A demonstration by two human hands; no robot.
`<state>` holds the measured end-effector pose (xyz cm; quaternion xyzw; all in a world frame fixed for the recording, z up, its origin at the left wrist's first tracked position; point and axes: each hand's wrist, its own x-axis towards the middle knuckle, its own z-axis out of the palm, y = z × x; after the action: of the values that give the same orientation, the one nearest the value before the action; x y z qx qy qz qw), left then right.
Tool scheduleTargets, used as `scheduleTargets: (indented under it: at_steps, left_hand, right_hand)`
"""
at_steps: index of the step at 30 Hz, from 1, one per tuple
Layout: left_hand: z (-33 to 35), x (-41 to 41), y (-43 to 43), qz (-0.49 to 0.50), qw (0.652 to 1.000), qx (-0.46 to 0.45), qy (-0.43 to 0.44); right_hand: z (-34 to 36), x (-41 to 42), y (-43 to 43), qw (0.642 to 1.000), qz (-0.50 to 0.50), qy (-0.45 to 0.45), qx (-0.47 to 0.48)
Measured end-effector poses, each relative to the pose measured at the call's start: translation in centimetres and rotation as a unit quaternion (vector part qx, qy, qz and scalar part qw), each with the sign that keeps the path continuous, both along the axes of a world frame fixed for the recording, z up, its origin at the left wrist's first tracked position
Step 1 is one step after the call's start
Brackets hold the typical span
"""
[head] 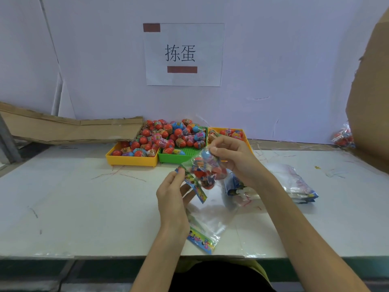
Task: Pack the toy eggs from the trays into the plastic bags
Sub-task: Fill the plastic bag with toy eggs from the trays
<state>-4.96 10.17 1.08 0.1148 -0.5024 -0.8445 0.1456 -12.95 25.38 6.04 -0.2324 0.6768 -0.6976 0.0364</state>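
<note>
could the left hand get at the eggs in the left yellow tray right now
Probably not yet: the left hand pinches the filled clear plastic bag by its printed header. The yellow plastic tray itself lies unobstructed ahead.

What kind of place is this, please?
Probably a small packing workshop: trays heaped with toy eggs, a stack of empty plastic bags on the table, and cardboard against the wall.

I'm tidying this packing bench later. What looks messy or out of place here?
Eggs are heaped above the tray rims at the back, and scribbled pen marks streak the table. No eggs have spilled onto it.
</note>
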Motion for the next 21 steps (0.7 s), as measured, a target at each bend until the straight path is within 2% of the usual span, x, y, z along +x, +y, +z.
scheduleTargets:
  at_steps: [8, 16, 21]
  left_hand:
    - [0.4, 0.6, 0.2, -0.034, 0.999, -0.040, 0.009]
    - [0.1, 0.2, -0.8, 0.004, 0.998, 0.058, -0.026]
    - [0.6, 0.2, -0.4, -0.039, 0.993, 0.110, -0.027]
  right_hand:
    - [-0.2, 0.6, -0.3, 0.995, 0.040, 0.021, 0.091]
    - [0.1, 0.9, -0.2, 0.984, 0.065, 0.042, 0.159]
    - [0.3, 0.9, 0.1, 0.992, 0.017, 0.032, 0.124]
